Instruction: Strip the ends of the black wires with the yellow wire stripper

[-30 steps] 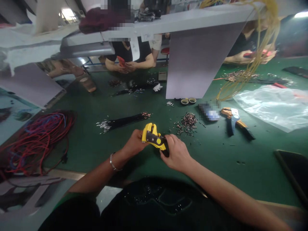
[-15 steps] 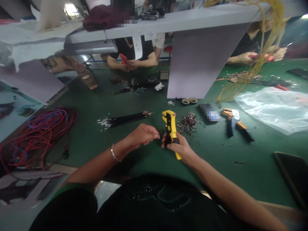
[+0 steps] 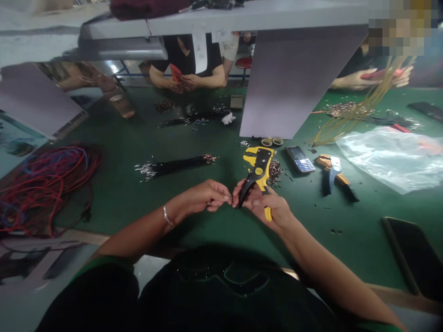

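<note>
My left hand (image 3: 216, 194) is closed in a pinch, its fingertips close to those of my right hand; whatever is between them is too small to make out. A yellow and black hand tool (image 3: 259, 170) rests in my right hand (image 3: 265, 200), its jaws apart and pointing up and left, its handles spread. Behind the tool lies a pile of small copper-coloured bits (image 3: 275, 172), partly hidden. To the left, a bundle of black wires (image 3: 178, 165) with bare ends lies on the green table (image 3: 207, 230).
Red and blue cables (image 3: 51, 189) are heaped at left. Right of the tool are a keypad phone (image 3: 300, 159), an orange and blue tool (image 3: 334, 173), a plastic bag (image 3: 391, 157) and a dark phone (image 3: 415, 253). People's hands work across the table.
The yellow tool has tilted and its handles have spread apart. The fingers of my right hand have moved up beside my left fingertips. The view has shifted slightly.
</note>
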The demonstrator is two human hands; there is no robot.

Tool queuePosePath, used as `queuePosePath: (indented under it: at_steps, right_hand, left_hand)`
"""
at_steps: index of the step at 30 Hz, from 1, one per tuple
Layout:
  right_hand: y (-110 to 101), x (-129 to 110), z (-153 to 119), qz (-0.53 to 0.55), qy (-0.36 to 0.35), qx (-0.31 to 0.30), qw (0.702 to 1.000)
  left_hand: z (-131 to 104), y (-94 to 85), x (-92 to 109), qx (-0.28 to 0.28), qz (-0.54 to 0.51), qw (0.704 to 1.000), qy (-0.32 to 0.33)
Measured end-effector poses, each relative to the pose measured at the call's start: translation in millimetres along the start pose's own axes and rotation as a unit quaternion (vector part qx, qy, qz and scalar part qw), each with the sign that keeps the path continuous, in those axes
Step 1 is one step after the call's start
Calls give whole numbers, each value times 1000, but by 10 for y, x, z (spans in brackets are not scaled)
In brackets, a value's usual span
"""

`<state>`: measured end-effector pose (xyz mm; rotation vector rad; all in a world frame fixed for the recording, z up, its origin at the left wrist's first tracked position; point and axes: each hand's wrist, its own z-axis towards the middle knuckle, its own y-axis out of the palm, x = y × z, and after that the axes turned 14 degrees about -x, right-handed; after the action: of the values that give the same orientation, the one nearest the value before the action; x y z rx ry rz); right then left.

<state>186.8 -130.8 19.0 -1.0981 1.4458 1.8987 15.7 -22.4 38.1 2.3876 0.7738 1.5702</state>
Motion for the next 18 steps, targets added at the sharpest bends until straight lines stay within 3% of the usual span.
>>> queuePosePath:
  at_steps: [11,14,18]
  right_hand:
    - [-171,-50,28,-63,18,29,997]
    - [-223,-69,16,-64,-5,51,997]
    - [-184,-71,9,-46,-13,51,998]
  left_hand:
    - [69,-76,-93,35,5,997,66]
    - [55,-68,-99,79,-1,994,80]
    - [50,-44,-108,180,61,975,117]
